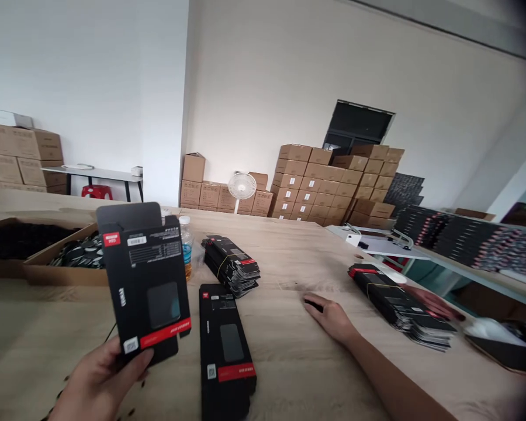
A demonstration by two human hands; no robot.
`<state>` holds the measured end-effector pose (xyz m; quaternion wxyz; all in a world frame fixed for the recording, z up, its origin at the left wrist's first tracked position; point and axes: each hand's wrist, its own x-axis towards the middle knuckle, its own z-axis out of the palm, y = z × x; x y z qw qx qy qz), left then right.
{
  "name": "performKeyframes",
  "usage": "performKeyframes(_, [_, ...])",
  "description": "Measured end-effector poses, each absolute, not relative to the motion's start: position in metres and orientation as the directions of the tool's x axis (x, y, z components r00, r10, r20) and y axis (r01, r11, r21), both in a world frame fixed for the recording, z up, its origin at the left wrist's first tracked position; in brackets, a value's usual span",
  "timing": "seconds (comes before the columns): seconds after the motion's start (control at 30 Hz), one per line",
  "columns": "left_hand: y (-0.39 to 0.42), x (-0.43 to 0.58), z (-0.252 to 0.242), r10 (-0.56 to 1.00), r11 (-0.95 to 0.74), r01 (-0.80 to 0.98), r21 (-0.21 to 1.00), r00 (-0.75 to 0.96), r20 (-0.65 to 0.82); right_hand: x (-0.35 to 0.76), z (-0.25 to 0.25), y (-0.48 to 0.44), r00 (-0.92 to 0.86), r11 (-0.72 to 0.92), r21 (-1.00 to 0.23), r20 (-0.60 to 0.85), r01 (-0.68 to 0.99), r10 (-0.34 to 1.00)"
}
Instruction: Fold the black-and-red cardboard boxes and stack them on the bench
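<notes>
My left hand (99, 377) grips a flat, unassembled black carton (134, 292) by its lower edge, thumb in front, and holds it up above the table. The carton has a red band, a red corner label and a dark phone-shaped picture. Beside it on the table lies a pile of similar flat cartons (225, 351). Behind that sits a banded bundle of cartons (231, 263). My right hand (331, 316) rests on the tabletop, thumb and forefinger apart, with nothing visible between them. To its right is another banded bundle (390, 298).
A co-worker's hand (433, 304) is beside the right bundle. Open cardboard boxes (37, 272) with dark items stand at left, and a plastic bottle (186, 248) behind the raised carton. A side table (390, 242), stacked brown boxes (319, 187) and a fan (242, 186) are farther back.
</notes>
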<state>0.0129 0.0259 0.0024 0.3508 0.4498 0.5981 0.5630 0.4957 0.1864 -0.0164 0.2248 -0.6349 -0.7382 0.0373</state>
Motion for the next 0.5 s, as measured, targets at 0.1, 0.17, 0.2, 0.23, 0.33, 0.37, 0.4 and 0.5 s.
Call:
performKeyframes(0.1, [0.021, 0.009, 0.025, 0.932, -0.133, 0.15, 0.98, -0.318, 0.175, 0.458, -0.02, 0.108, -0.179, 0.277, -0.37, 0.276, 0.887, 0.944])
performKeyframes(0.17, [0.02, 0.003, 0.034, 0.911, -0.18, 0.12, 0.976, -0.353, 0.212, 0.428, -0.022, 0.052, -0.248, 0.335, -0.38, 0.261, 0.862, 0.933])
performKeyframes(0.2, [0.02, 0.0, 0.036, 0.903, -0.206, 0.093, 0.974, -0.366, 0.225, 0.412, -0.023, 0.026, -0.293, 0.373, -0.385, 0.251, 0.844, 0.923])
performKeyframes(0.23, [0.02, -0.003, 0.037, 0.891, -0.234, 0.067, 0.97, -0.385, 0.241, 0.393, -0.024, 0.003, -0.345, 0.415, -0.391, 0.24, 0.822, 0.908])
performKeyframes(0.33, [0.022, -0.009, 0.036, 0.864, -0.307, 0.02, 0.951, -0.413, 0.288, 0.327, -0.024, -0.043, -0.559, 0.606, -0.393, 0.241, 0.691, 0.793])
performKeyframes(0.37, [0.023, -0.011, 0.035, 0.859, -0.323, 0.017, 0.946, -0.415, 0.301, 0.302, -0.024, -0.05, -0.62, 0.67, -0.4, 0.265, 0.626, 0.738])
performKeyframes(0.4, [0.024, -0.012, 0.034, 0.855, -0.334, 0.019, 0.942, -0.415, 0.311, 0.276, -0.023, -0.054, -0.665, 0.706, -0.418, 0.269, 0.572, 0.697])
performKeyframes(0.5, [0.027, -0.014, 0.03, 0.851, -0.355, 0.024, 0.935, -0.406, 0.333, 0.196, -0.02, -0.05, -0.649, 0.705, -0.471, 0.311, 0.53, 0.695])
